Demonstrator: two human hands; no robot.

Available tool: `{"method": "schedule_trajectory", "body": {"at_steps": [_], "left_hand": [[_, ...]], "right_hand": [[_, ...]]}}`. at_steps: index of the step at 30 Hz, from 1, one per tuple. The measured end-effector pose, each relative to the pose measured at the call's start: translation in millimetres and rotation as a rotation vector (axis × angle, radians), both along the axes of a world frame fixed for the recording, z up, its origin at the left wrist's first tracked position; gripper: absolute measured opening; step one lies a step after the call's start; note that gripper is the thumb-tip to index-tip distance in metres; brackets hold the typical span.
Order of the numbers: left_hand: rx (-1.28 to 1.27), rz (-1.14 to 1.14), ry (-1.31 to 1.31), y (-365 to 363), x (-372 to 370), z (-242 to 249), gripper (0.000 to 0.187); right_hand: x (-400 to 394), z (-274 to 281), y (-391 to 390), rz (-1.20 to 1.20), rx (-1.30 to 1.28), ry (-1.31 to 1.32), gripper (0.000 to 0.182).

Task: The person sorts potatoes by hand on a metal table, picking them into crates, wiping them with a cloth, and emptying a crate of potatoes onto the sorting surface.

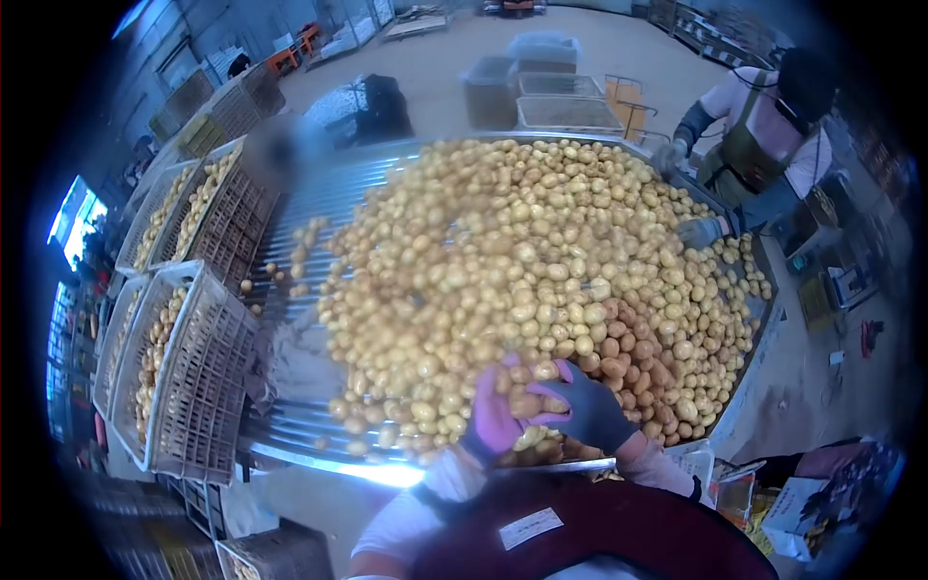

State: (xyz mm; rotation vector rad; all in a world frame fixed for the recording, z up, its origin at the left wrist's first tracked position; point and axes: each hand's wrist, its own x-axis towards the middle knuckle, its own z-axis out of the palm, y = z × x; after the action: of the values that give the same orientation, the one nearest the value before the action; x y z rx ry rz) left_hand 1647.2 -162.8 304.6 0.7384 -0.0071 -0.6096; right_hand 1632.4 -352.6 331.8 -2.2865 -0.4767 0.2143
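A broad heap of pale yellow potatoes [541, 261] covers much of the metal sorting table [333, 198]. Near the table's front edge, my left hand [495, 414], in a glove with a purple palm, is cupped round a few potatoes [527, 398]. My right hand [592, 411], in a glove with a dark back and purple fingers, curls round the same potatoes from the right, close against the left. To the right of my hands lies a patch of browner, reddish potatoes [633, 353]. The undersides of the held potatoes are hidden.
Plastic crates [198, 387] filled with potatoes line the left side. Across the table at the right, a co-worker [759, 135] in an apron reaches gloved hands to the heap. Pale bins [565, 111] stand beyond the far edge. A cardboard box [797, 517] sits at the lower right.
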Motion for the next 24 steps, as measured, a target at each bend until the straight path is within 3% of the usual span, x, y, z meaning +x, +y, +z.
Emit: {"method": "schedule_trajectory", "body": {"at_steps": [3, 5, 10, 12, 13, 15, 18, 19, 21, 24], "left_hand": [[-0.349, -0.002, 0.256, -14, -8, -8, 0.057], [-0.597, -0.057, 0.422, -13, -10, -59, 0.054], [-0.387, -0.207, 0.532, -8, -12, -52, 0.047], [-0.280, -0.320, 0.580, -13, -9, -38, 0.045], [-0.373, -0.427, 0.615, -20, -12, -33, 0.044], [-0.414, -0.630, 0.594, -37, -21, -34, 0.044], [-0.233, -0.827, 0.759, -52, -39, -89, 0.043], [-0.279, -0.956, 0.912, -57, -47, -99, 0.043], [0.054, -1.127, 0.876, -68, -73, -112, 0.042], [-0.007, -1.458, 0.782, -103, -140, -117, 0.047]], "right_hand": [[-11, -12, -9, -0.034, 0.213, -0.163, 0.051], [-26, -12, -17, -0.144, 0.544, 0.037, 0.050], [-100, -20, -24, -0.479, 1.262, 0.489, 0.053], [-138, -30, -16, -0.597, 1.340, 0.468, 0.050], [-161, -38, -12, -0.635, 1.424, 0.486, 0.048], [-197, -34, 8, -0.802, 1.366, 0.240, 0.042], [-266, -35, 32, -0.979, 1.164, 0.101, 0.041], [-287, -29, 47, -1.062, 1.256, 0.117, 0.040], [-326, -27, 83, -1.294, 1.199, 0.005, 0.040], [-375, -15, 143, -1.610, 1.187, -0.106, 0.037]]}}
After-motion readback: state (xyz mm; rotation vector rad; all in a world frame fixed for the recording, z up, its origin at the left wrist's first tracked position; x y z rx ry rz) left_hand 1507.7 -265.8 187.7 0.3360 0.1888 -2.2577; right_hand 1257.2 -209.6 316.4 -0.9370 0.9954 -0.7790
